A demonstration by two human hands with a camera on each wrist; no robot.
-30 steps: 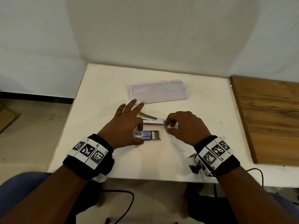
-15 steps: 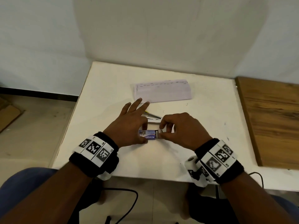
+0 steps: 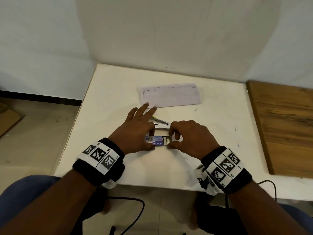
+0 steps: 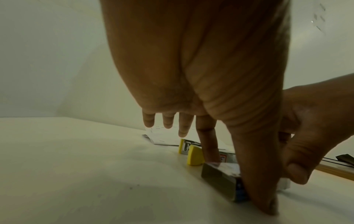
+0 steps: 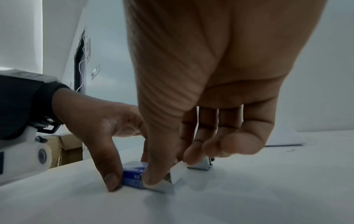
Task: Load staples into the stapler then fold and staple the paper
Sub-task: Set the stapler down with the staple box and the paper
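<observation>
Setting: white walls meeting in a corner, and a white counter [image 3: 118,92] pushed up against them, with a wooden board [image 3: 284,126] alongside its right edge.
Staple box: a small blue box [image 3: 155,140] lies on the counter right in front of the person, its inner tray [image 3: 166,140] slid partway out toward the right.
Left grip: the left hand [image 3: 135,131] pins the blue box, thumb on the near side and index finger on the far side, while the other three fingers fan out straight above the counter.
Right grip: the right hand [image 3: 191,134] is curled in tight, thumb and fingertips pinching the pulled-out tray at the box's right end.
Stapler: the stapler [image 3: 160,124] sits just behind the box, open, its metal channel showing; the left wrist view picks up its yellow end [image 4: 194,156]. Neither hand is holding it.
Paper: a folded pale sheet [image 3: 170,95] lies flat farther back, beyond the stapler, with the left fingertips reaching close to its near edge.
Loose bits: a couple of tiny stray staples [image 3: 196,109] on the counter to the right of the stapler.
</observation>
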